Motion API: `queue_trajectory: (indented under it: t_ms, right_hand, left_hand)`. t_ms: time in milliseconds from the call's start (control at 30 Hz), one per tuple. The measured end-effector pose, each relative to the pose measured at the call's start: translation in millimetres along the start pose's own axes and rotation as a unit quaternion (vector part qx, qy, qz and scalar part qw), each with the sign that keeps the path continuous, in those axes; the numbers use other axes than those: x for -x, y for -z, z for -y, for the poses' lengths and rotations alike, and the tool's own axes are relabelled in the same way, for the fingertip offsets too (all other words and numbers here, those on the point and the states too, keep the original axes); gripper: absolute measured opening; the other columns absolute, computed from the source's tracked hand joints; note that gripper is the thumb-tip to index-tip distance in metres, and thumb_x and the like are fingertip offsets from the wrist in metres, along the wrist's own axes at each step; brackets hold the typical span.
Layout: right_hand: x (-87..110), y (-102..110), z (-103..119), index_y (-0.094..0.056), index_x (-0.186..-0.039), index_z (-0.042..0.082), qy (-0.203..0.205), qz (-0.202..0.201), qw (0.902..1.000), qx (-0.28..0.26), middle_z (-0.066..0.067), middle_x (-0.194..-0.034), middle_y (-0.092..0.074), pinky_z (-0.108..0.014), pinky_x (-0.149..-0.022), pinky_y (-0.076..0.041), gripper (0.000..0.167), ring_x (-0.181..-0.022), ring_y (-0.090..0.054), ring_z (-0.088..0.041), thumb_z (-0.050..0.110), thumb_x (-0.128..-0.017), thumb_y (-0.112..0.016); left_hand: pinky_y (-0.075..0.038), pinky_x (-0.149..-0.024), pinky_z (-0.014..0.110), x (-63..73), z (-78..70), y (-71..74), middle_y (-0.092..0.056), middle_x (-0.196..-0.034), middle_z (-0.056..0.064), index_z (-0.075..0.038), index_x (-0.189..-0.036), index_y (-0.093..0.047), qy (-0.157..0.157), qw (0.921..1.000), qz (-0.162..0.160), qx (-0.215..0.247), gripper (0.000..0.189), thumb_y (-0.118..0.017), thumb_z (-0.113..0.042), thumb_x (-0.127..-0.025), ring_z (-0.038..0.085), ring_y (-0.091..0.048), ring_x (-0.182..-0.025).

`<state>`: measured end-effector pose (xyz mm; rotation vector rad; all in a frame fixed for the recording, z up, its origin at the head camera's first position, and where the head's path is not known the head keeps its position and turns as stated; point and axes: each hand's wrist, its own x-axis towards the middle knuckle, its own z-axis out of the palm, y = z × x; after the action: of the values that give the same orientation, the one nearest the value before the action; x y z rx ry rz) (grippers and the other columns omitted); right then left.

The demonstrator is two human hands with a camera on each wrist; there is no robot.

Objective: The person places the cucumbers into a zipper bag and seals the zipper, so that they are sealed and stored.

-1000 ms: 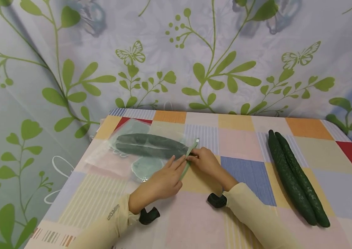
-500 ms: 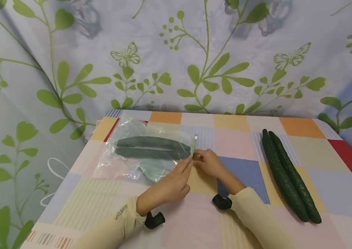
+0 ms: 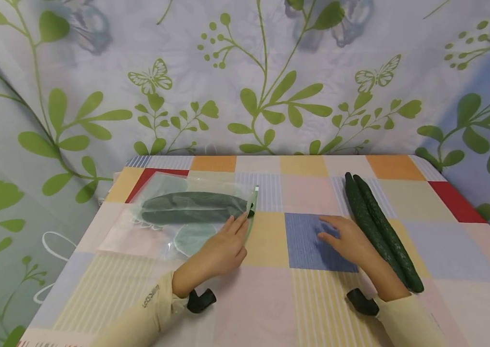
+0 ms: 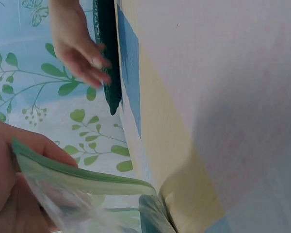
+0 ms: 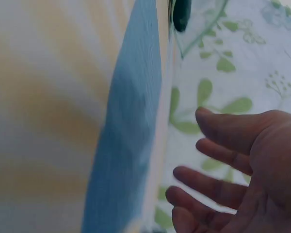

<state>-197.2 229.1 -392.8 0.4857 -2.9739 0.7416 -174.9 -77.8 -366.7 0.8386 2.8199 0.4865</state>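
Note:
A clear zip bag (image 3: 192,239) with a green zip strip (image 4: 87,174) lies on the table's left side, its mouth facing right. Inside it are two dark green cucumbers (image 3: 194,207), side by side. My left hand (image 3: 220,248) holds the near part of the bag's mouth, and in the left wrist view the mouth gapes. Apart from the bag, my right hand (image 3: 349,239) hovers over the blue patch with fingers spread and nothing in them. Just beyond it lie two more cucumbers (image 3: 383,231), touching along their length, partly hidden by the right wrist.
A patchwork-print cloth (image 3: 253,299) covers the table. Behind it hangs a curtain (image 3: 245,77) printed with leaves and butterflies. A white cord (image 3: 49,241) loops beside the table's left edge. Dark wrist devices (image 3: 201,301) sit at both cuffs.
My right hand has left the bag's mouth and moved right, towards the loose cucumbers. The left hand stays at the bag. The head view has shifted slightly to the right.

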Motion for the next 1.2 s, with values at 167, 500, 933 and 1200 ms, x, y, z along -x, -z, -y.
queue_trajectory:
  t_ms: [167, 500, 933, 1200]
  right_hand:
    - [38.1, 19.9, -11.2, -0.049, -0.125, -0.007, -0.062, -0.072, 0.9927, 0.074, -0.034, -0.112, -0.047, -0.059, -0.079, -0.038, 0.052, -0.101, -0.044, -0.052, 0.017, -0.082, -0.066]
    - [65.5, 36.5, -31.1, -0.032, -0.132, -0.012, -0.175, -0.031, 0.9776, 0.113, -0.044, -0.113, -0.035, -0.062, -0.073, -0.037, 0.067, -0.098, -0.036, -0.060, 0.027, -0.086, -0.061]
    - [60.3, 35.6, -33.7, -0.029, -0.127, -0.023, -0.214, 0.119, 0.9627, 0.115, -0.045, -0.122, -0.038, -0.057, -0.077, -0.042, 0.098, -0.106, -0.042, -0.057, 0.059, -0.081, -0.054]
    - [68.3, 30.4, -35.9, -0.041, -0.120, -0.021, -0.170, -0.011, 0.9776, 0.124, -0.042, -0.111, -0.046, -0.060, -0.076, -0.040, 0.061, -0.099, -0.046, -0.057, 0.028, -0.086, -0.059]
  left_hand:
    - [-0.021, -0.110, 0.044, 3.0, 3.1, 0.4, -0.017, -0.150, 0.018, 0.009, -0.139, -0.027, -0.009, 0.9998, 0.005, -0.019, 0.052, -0.040, -0.013, -0.093, 0.040, -0.016, -0.137]
    - [-0.020, -0.111, 0.043, 2.3, 3.0, 3.1, -0.010, -0.153, 0.013, 0.005, -0.142, -0.022, 0.004, 0.9999, 0.016, -0.004, 0.055, -0.040, -0.015, -0.094, 0.037, -0.011, -0.139]
    - [-0.027, -0.108, 0.045, 4.2, 3.5, 5.7, -0.008, -0.153, 0.012, 0.003, -0.143, -0.019, 0.016, 0.9995, 0.010, 0.026, 0.057, -0.040, -0.014, -0.093, 0.037, -0.009, -0.139]
    - [-0.025, -0.108, 0.045, 3.2, 4.0, 5.0, -0.010, -0.153, 0.012, 0.003, -0.143, -0.020, 0.008, 0.9998, 0.003, 0.020, 0.057, -0.040, -0.014, -0.092, 0.036, -0.010, -0.139]
